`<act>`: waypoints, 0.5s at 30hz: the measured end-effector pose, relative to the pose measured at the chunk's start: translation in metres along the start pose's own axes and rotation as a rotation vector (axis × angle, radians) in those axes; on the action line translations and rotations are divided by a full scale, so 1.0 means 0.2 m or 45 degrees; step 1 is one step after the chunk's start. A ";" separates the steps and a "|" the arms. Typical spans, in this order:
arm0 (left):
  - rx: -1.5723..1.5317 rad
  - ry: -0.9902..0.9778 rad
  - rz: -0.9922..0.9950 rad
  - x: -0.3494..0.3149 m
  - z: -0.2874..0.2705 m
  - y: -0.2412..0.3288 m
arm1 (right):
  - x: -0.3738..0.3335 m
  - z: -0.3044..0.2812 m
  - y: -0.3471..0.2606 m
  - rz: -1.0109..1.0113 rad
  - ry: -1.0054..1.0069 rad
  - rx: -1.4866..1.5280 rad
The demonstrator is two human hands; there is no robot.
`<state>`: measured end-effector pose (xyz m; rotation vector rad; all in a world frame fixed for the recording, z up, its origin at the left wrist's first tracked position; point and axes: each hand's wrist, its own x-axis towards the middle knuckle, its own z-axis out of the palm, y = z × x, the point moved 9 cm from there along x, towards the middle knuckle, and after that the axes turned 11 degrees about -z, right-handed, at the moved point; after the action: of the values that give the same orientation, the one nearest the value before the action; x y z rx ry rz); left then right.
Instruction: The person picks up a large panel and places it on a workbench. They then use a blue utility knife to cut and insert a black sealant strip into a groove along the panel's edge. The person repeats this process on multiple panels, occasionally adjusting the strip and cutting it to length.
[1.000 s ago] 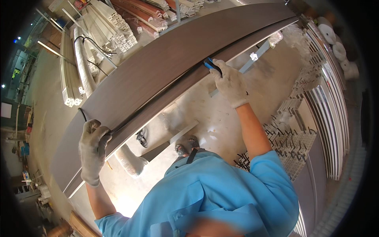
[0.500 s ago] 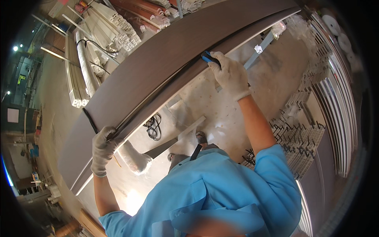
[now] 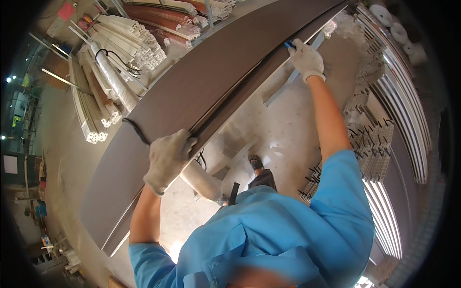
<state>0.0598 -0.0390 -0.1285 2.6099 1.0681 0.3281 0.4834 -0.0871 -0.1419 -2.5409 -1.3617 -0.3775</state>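
Note:
A long brown-grey panel (image 3: 201, 86) lies across in front of me, with a grooved profile along its near edge. My left hand (image 3: 168, 161), in a pale work glove, is closed at this edge on the near left. A flexible black strip (image 3: 136, 130) runs from under it over the panel; its held part is hidden. My right hand (image 3: 307, 60), gloved too, is closed at the far right of the same edge on a small blue and black hand tool (image 3: 289, 44). The tool's working end is too small to make out.
Bundles of white profiles (image 3: 127, 41) and red-brown profiles (image 3: 163, 21) lie beyond the panel. A plastic-wrapped roll (image 3: 204, 182) is partly under it. To the right stand racks with black hooks (image 3: 370, 144) and stacked pale strips (image 3: 401, 113). My sandalled foot (image 3: 256, 162) is on the floor.
Both hands have moved along the panel's edge to the right and away, the left one up from the panel's near end. The view and my body have shifted with them.

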 end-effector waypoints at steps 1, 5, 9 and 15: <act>0.052 -0.072 0.014 0.00 0.04 0.00 | -0.06 -0.03 -0.08 0.004 0.010 -0.020; -0.012 -0.074 0.127 0.00 0.07 -0.02 | -0.38 -0.13 -0.48 -0.050 -0.041 0.063; -0.034 -0.041 0.221 0.02 0.08 0.00 | -0.75 -0.19 -0.92 -0.160 -0.053 0.161; -0.208 -0.115 0.236 -0.03 -0.01 -0.07 | -1.00 -0.23 -1.18 -0.288 0.114 0.367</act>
<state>0.0456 -0.0332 -0.1320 2.5543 0.7392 0.3202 0.1741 -0.1300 -0.1465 -2.1226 -1.5497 -0.3056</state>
